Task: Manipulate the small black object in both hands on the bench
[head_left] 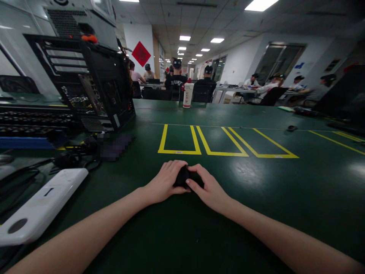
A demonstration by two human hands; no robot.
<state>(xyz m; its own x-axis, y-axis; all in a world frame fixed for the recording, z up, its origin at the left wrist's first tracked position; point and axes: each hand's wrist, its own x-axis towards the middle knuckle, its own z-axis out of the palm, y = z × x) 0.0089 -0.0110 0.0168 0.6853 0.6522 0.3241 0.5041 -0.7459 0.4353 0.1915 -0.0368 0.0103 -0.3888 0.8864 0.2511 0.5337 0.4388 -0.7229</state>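
A small black object (pixel 181 176) is between my two hands, low over the green table (pixel 182 232), near its middle. My left hand (pixel 167 179) is wrapped round its left side, fingers behind and thumb in front. The thumb and forefinger of my right hand (pixel 207 186) pinch at its right side. What exactly the object is, I cannot make out. Just beyond my hands, yellow tape outlines (pixel 179 152) mark the table top.
At the left stand a black computer case (pixel 110 87) and a white device (pixel 48 205), with black cables (pixel 71 158) between them. A white cup (pixel 187 95) stands at the far edge. A small dark ring-like item (pixel 291 128) lies at the right. Several people sit beyond.
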